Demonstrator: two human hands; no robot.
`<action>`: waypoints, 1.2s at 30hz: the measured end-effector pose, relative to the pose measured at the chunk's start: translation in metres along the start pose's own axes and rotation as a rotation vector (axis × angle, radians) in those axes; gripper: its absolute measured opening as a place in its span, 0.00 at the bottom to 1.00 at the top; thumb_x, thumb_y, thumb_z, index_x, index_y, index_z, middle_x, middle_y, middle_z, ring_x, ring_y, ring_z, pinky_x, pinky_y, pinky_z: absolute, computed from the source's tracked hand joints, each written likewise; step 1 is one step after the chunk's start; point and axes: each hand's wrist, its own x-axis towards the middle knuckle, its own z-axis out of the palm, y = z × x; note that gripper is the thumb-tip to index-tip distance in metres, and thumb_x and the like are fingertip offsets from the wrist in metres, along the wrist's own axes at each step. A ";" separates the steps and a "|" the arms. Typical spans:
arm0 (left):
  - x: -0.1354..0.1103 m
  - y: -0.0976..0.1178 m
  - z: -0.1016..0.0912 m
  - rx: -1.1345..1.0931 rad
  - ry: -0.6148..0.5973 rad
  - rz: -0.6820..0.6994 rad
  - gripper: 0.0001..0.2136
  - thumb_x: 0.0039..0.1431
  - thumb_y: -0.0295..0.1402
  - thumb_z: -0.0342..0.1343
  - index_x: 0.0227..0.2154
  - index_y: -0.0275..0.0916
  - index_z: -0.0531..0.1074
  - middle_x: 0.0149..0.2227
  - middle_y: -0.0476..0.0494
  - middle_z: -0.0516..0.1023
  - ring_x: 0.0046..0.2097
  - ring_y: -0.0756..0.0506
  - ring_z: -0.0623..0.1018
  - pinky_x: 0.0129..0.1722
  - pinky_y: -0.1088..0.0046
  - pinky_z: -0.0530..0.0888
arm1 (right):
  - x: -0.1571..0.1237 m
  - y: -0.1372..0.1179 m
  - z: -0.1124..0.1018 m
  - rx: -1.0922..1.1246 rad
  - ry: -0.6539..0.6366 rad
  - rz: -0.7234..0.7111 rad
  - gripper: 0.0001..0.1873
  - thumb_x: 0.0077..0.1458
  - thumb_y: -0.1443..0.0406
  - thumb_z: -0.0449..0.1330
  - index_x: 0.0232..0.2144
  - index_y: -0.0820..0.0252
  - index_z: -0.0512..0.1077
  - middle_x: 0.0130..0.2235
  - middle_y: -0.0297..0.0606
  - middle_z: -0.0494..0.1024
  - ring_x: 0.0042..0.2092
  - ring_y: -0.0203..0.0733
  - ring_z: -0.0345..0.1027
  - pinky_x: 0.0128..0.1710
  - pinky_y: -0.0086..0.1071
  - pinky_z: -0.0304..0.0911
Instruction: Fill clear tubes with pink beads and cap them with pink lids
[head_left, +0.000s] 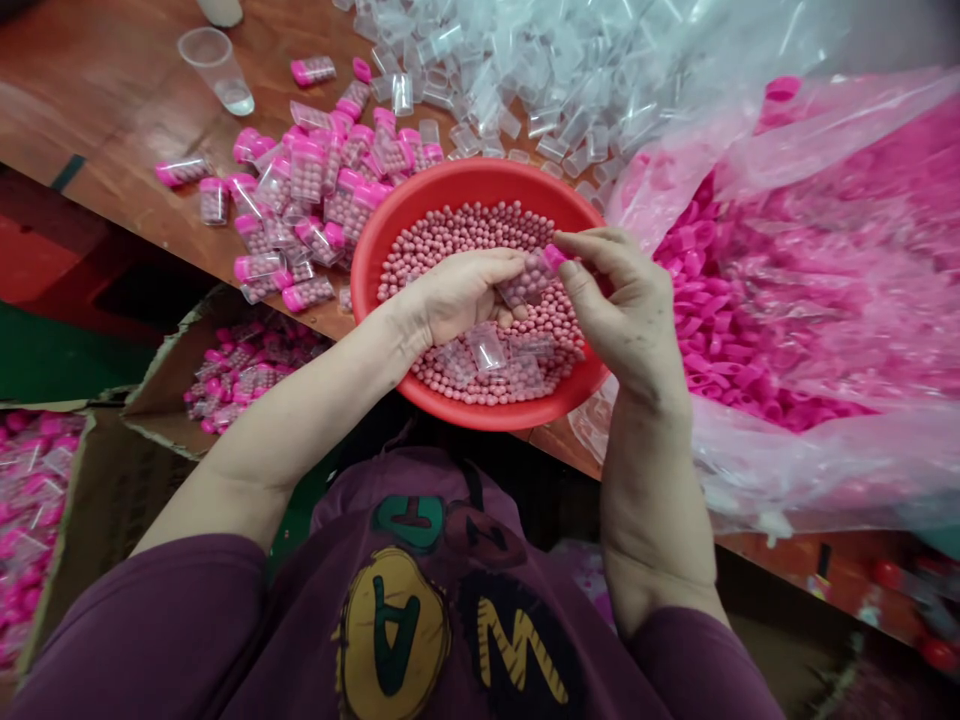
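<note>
My left hand is closed around a small clear bottle filled with pink beads, held tilted above a red basin. Thumb and forefinger of my right hand pinch a bright pink cap at the bottle's mouth; whether it is fully seated I cannot tell. Below the hands, pink beads fill the basin, and a few clear empty bottles lie on them.
Capped, bead-filled bottles are heaped left of the basin, near a clear plastic cup. Empty clear bottles spread behind it. A plastic bag of pink caps lies at right. Cardboard boxes of filled bottles stand lower left.
</note>
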 end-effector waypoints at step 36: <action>-0.005 0.006 0.012 -0.034 0.141 -0.025 0.18 0.78 0.23 0.53 0.29 0.34 0.77 0.28 0.46 0.79 0.28 0.53 0.74 0.29 0.78 0.67 | 0.024 -0.010 -0.037 -0.200 -0.358 -0.190 0.14 0.65 0.71 0.70 0.42 0.44 0.91 0.48 0.37 0.92 0.51 0.54 0.87 0.62 0.55 0.81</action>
